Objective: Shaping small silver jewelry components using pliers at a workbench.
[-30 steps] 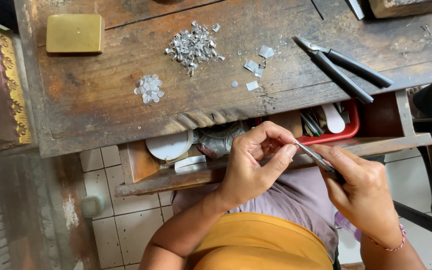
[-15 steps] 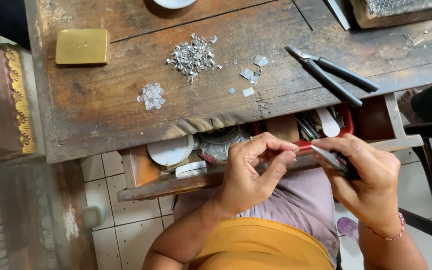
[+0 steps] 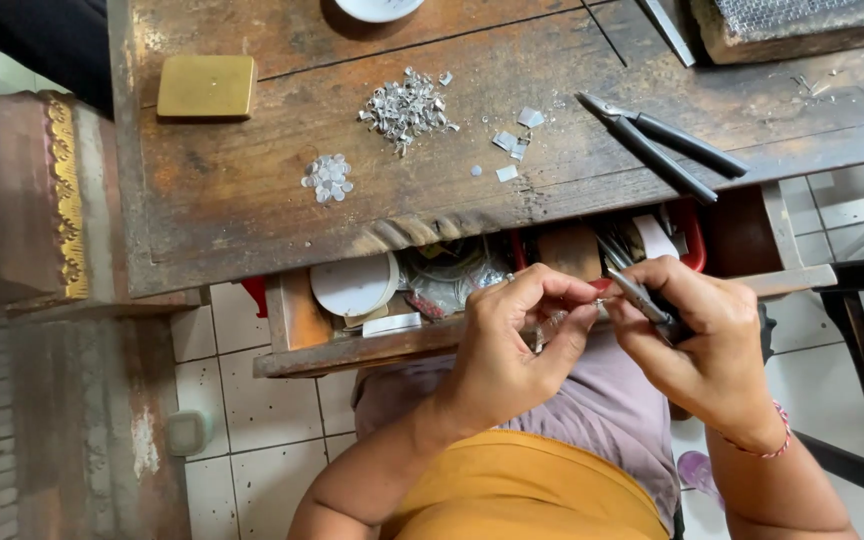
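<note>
A worn brown wooden workbench [image 3: 252, 190] with dark streaks and grain lines. On it, a dull gold square block [image 3: 206, 87], a heap of silver scraps [image 3: 407, 105], a smaller cluster of pale silver discs [image 3: 327, 178], and black-handled pliers [image 3: 667, 145]. The open drawer [image 3: 352, 350] holds a white round lid [image 3: 354, 285] and a red tray [image 3: 687, 240]. Below, a mustard-yellow top [image 3: 522, 500], mauve cloth [image 3: 602, 410], a pink bracelet [image 3: 774, 440] and speckled white floor tiles [image 3: 252, 420].

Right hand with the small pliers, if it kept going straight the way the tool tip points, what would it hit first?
The right hand aims its small pliers leftward, so they would first meet the left hand's fingertips, which pinch something too small to identify. Depth looks shared, though uncertain.
</note>
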